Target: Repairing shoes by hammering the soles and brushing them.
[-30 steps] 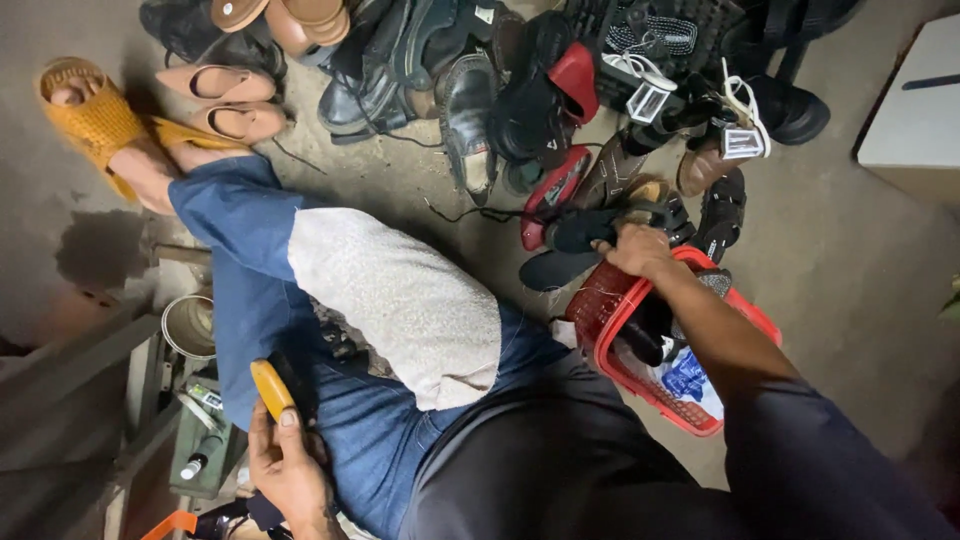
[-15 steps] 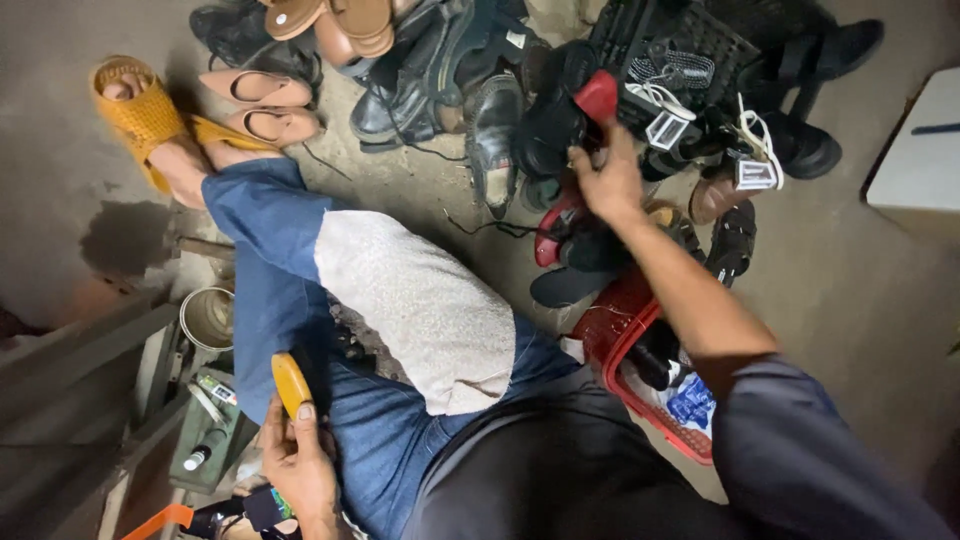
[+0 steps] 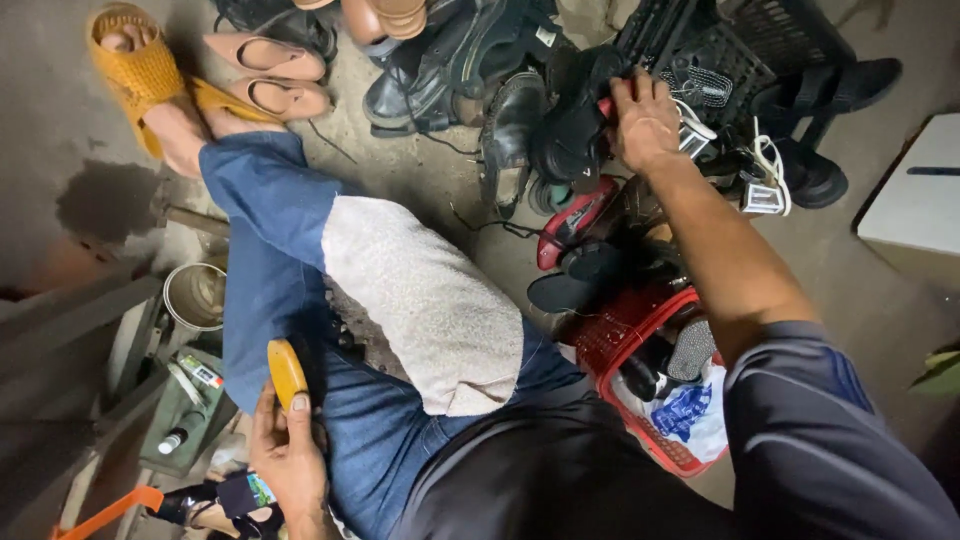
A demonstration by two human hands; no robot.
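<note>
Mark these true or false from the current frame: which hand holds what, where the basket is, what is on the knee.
1. The left hand holds a yellow tool handle. True.
2. The right hand rests inside the red basket. False: it reaches into the pile of black shoes beyond the basket.
3. A pale cloth lies over the knee. True.
4. The orange sandal is in the basket. False: it is on the person's foot, top left.

The single head-worn camera is looking steeply down from close range, facing forward over the person's lap toward the floor (image 3: pixel 420 170) ahead; no second view is sharing the scene.
</note>
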